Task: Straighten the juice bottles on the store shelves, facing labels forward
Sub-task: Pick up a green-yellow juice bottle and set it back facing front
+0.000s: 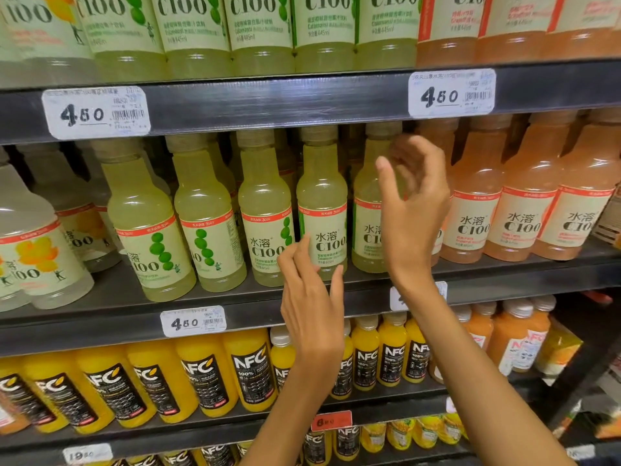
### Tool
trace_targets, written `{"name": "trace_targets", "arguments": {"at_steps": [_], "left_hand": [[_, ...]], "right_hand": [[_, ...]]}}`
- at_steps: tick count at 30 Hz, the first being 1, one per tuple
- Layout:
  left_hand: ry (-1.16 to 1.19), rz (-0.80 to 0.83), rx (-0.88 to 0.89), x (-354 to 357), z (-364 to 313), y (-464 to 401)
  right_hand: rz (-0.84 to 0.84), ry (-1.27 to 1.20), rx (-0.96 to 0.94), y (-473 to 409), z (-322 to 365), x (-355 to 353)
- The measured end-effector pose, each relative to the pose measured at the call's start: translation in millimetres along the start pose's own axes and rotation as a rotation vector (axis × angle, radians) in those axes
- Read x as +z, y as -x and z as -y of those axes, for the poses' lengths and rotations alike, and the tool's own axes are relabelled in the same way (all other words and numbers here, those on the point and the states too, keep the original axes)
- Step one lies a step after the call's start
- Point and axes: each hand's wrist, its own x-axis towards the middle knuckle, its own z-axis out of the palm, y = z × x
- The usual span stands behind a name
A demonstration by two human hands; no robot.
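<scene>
Head view, middle shelf (pixel 235 299): a dark shelf crosses the centre of the frame and carries a row of pale green C100 juice bottles, with cloudy white bottles (pixel 37 250) at the far left and pink-orange grapefruit bottles (pixel 524 203) at the right.
Green bottles, left of centre: two bottles (pixel 148 227) (pixel 206 220) are turned so that the green fruit picture faces out and the name is partly cut off.
Green bottles, centre: one bottle (pixel 265 210) shows most of the name; the next bottle (pixel 322 203) faces label forward; a further bottle (pixel 366 210) stands partly behind the right hand.
Left hand (pixel 312 297): raised in the lower centre, fingers loosely spread and slightly bent, fingertips just in front of the lower label of the centre bottle; it holds nothing, and whether it touches the bottle I cannot tell.
Right hand (pixel 416 203): raised right of centre, open with fingers gently curved, thumb out to the left, in front of the bottles' shoulders; it grips nothing.
Top shelf: bases of more green bottles (pixel 258 28) and orange ones at upper right.
Price tags: white tags reading 4.50 at upper left (pixel 95 112), upper right (pixel 452 93) and lower centre (pixel 194 321).
Lower shelf: yellow NFC orange juice bottles (pixel 248 371) across the bottom of the frame.
</scene>
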Motion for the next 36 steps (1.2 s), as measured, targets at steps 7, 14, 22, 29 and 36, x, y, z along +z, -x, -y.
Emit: {"name": "trace_targets", "arguments": {"at_steps": [7,14,22,29,36], "left_hand": [[0.113,0.044,0.141,3.3,-12.8,-1.3],[0.299,0.209,0.072,2.8,-14.5,3.8],[0.549,0.431,-0.056,-11.6,-23.0,19.7],[0.895,0.664,-0.186,-50.2,-18.0,39.1],[0.929,0.876,-0.420,-74.5,-0.4,64.3]], "right_hand": [[0.296,0.360,0.120,-27.3,-5.8,4.2],[0.269,0.220,0.043,-20.0,4.9,0.1],[0.300,-0.147,0.104,3.5,39.9,-30.9],[0.488,-0.358,0.395,0.7,53.6,-56.0],[0.592,-0.585,0.695,28.6,44.9,-51.1]]}}
